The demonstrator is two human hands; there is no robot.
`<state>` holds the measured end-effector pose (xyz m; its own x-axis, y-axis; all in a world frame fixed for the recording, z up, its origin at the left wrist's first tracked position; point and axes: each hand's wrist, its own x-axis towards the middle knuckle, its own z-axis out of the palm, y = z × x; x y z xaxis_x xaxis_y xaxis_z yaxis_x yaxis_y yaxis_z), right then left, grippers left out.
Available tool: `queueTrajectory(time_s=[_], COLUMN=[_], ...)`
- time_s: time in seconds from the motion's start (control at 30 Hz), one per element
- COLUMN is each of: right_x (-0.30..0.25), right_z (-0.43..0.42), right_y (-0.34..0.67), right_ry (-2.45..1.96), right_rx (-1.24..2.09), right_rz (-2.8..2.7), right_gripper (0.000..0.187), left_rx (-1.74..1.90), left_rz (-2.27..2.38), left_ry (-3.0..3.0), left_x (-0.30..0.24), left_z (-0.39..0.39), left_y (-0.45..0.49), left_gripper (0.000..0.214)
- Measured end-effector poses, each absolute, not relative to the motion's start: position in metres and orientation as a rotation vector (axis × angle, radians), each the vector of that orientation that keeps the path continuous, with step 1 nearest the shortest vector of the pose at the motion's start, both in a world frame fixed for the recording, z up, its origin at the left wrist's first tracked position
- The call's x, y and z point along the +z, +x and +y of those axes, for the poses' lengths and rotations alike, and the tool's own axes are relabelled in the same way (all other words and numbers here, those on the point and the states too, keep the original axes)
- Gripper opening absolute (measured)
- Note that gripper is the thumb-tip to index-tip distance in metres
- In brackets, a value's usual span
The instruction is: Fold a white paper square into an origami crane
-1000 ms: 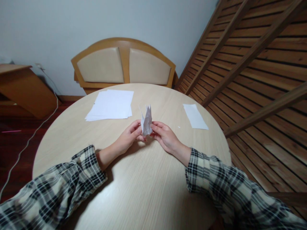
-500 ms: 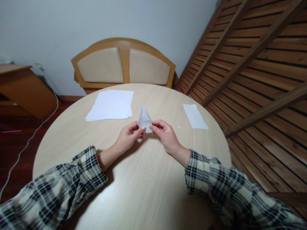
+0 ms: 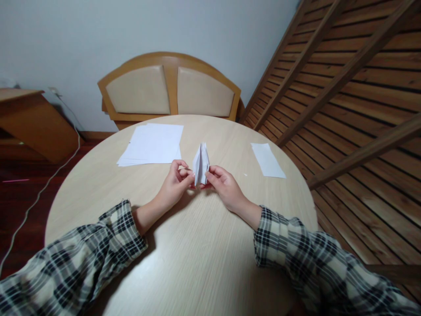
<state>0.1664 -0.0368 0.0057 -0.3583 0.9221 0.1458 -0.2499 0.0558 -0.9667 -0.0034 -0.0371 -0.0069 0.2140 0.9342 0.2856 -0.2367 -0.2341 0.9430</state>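
A small folded piece of white paper (image 3: 201,164) is held upright over the middle of the round table, its layers parted by a lengthwise crease. My left hand (image 3: 177,182) pinches its lower left edge between thumb and fingers, with the index finger raised and bent away from it. On the other side, my right hand (image 3: 225,184) grips the lower right edge, thumb in front. Some fingertips of both hands are hidden behind the paper.
On the pale round table (image 3: 197,245), a stack of white sheets (image 3: 154,145) lies at the back left and a white paper strip (image 3: 268,160) at the right. A wooden headboard (image 3: 173,83) stands behind; a slatted wooden panel (image 3: 355,109) leans along the right.
The folded paper has turned from a broad face with a pointed top to a narrow, creased view with its layers apart. My left index finger has lifted off it.
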Motion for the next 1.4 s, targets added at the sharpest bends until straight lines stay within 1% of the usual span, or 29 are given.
queueTrajectory(time_s=[0.17, 0.33, 0.43, 0.47, 0.57, 0.67, 0.77, 1.07, 1.4], right_x=[0.005, 0.002, 0.001, 0.001, 0.002, 0.002, 0.002, 0.002, 0.0], right_z=[-0.036, -0.033, -0.031, -0.031, -0.031, -0.031, -0.031, -0.03, -0.028], right_y=[0.166, 0.167, 0.168, 0.168, 0.168, 0.167, 0.167, 0.168, 0.171], right_ry=[-0.727, -0.752, -0.786, -0.792, -0.786, -0.788, -0.79, -0.801, -0.856], right_rx=[1.473, 1.439, 1.417, 1.404, 1.363, 1.346, 1.356, 1.339, 1.29], right_rz=[-1.332, -1.297, -1.3, -1.303, -1.307, -1.315, -1.32, -1.322, -1.392], right_gripper=[0.03, 0.032, 0.032, 0.032, 0.03, 0.028, 0.027, 0.027, 0.026], left_rx=[1.318, 1.361, 1.358, 1.343, 1.285, 1.267, 1.288, 1.275, 1.287], left_rz=[0.797, 0.969, 1.019, 1.009, 0.947, 0.942, 0.965, 0.906, 0.942], left_ry=[1.534, 1.729, 1.765, 1.748, 1.671, 1.624, 1.611, 1.635, 1.619], left_x=[-0.007, -0.002, 0.002, 0.002, 0.003, 0.0, -0.002, 0.001, 0.0], left_z=[-0.038, -0.038, -0.039, -0.039, -0.041, -0.042, -0.041, -0.042, -0.041], left_y=[-0.002, -0.004, -0.005, -0.005, -0.003, -0.002, -0.002, -0.002, -0.002], left_gripper=[0.016, 0.012, 0.024, 0.025, 0.019, 0.027, 0.03, 0.02, 0.02])
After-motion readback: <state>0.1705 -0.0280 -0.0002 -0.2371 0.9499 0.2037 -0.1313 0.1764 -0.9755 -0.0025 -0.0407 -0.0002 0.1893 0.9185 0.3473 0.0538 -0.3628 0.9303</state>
